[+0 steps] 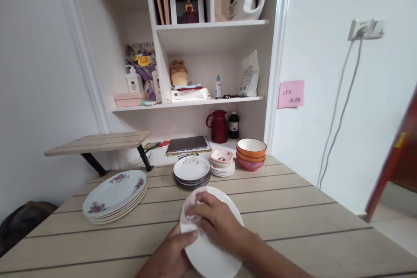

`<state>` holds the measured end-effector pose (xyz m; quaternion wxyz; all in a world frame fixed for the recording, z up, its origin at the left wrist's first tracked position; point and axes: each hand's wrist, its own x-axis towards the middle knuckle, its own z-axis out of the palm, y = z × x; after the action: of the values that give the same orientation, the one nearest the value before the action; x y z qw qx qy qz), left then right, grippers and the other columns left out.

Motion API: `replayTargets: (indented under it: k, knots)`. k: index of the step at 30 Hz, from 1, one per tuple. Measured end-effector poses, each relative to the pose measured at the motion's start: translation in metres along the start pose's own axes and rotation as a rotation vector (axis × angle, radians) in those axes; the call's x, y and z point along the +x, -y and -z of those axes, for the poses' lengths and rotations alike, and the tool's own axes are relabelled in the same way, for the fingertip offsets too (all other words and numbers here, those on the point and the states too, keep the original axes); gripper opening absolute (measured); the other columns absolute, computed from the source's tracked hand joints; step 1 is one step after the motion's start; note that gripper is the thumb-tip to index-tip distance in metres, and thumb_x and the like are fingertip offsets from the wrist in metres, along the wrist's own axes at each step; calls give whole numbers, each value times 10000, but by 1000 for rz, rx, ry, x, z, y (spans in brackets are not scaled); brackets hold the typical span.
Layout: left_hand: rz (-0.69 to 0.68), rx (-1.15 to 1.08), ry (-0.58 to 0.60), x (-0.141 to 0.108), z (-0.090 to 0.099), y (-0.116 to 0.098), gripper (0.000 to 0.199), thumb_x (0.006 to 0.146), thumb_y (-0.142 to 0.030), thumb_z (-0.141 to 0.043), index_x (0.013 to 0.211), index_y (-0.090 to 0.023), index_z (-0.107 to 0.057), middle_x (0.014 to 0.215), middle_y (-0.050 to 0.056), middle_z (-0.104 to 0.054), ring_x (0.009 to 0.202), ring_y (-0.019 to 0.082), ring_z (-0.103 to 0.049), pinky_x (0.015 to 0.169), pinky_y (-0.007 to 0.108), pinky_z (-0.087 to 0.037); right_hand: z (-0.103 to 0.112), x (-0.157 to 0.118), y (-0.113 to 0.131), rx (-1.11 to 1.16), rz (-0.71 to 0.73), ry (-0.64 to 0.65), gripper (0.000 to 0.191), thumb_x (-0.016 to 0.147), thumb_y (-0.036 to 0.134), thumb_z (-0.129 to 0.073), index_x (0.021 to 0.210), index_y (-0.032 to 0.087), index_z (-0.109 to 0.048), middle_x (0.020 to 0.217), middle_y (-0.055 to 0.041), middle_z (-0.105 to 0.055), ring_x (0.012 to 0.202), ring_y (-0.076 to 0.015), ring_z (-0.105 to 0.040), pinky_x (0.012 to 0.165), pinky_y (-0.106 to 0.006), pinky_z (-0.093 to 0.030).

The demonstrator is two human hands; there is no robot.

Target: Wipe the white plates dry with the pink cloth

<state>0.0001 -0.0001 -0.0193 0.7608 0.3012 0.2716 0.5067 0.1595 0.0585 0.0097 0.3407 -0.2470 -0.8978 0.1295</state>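
Observation:
A white oval plate (213, 254) is tilted up near the front edge of the wooden table. My left hand (172, 249) grips its left rim, with the thumb over the front face. Bunched against the plate's upper left part is a thin white cloth or tissue (192, 213), pinched under the bent fingers of my right hand (218, 221). Part of the cloth drapes over the plate's left rim near my left thumb. The plate's underside and my left fingers behind it are hidden.
Stacked oval floral plates (114, 193) lie at the left, round dark-rimmed plates (191, 168) behind my hands. Small dishes (222, 169) and orange bowls (250, 152) stand at the back right. A raised wooden shelf (97, 142), laptop (188, 143) and red jug (219, 127) are farther back.

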Motion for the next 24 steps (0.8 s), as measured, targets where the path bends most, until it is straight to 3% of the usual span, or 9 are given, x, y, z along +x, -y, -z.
replayTargets:
  k: [7,11,14,17,21,24]
  knots:
    - [12,-20,-78,-1,-4,-3,669,787,-133,-603,1411,-119,-361,1073,157,-706,1049,293,-627,932,403,-417,10,6,4,-213,-173,13,372,862,248,-530,1197,406,-555,1200,-5,-538,980,-181,-553,751,-253,-416]
    - [-55,-64,-160,-7,-9,-10,696,815,-205,-608,1445,-163,-313,1148,151,-686,1095,295,-611,975,418,-401,25,4,-11,-307,-330,1,311,855,242,-502,1140,352,-563,1162,-13,-535,897,-178,-570,626,-225,-364]
    - [-115,-89,-222,-8,-12,-14,742,810,-228,-620,1462,-166,-271,1194,159,-664,1125,306,-596,1001,442,-389,37,-3,-25,-363,-397,86,317,785,177,-519,1077,289,-575,1127,-30,-540,782,-160,-568,578,-228,-315]
    - [-132,-109,-255,-8,-15,-17,764,809,-235,-625,1471,-176,-248,1222,157,-651,1133,311,-592,1015,461,-381,45,-13,-29,-353,-324,185,304,730,154,-533,1009,263,-585,1030,-27,-561,726,-153,-558,582,-239,-302]
    - [-141,-130,-204,-7,-16,-19,729,829,-283,-609,1466,-188,-268,1235,149,-646,1108,304,-611,1016,451,-385,39,-20,-13,-240,-127,340,325,676,161,-581,982,270,-597,1005,-12,-574,772,-168,-566,619,-242,-331]
    - [-104,-124,-156,-3,-14,-17,705,844,-292,-591,1462,-163,-277,1227,158,-649,1095,298,-619,1008,438,-389,28,-18,-3,-159,-105,319,359,706,147,-555,1033,288,-599,1033,-3,-565,821,-163,-569,680,-240,-373]
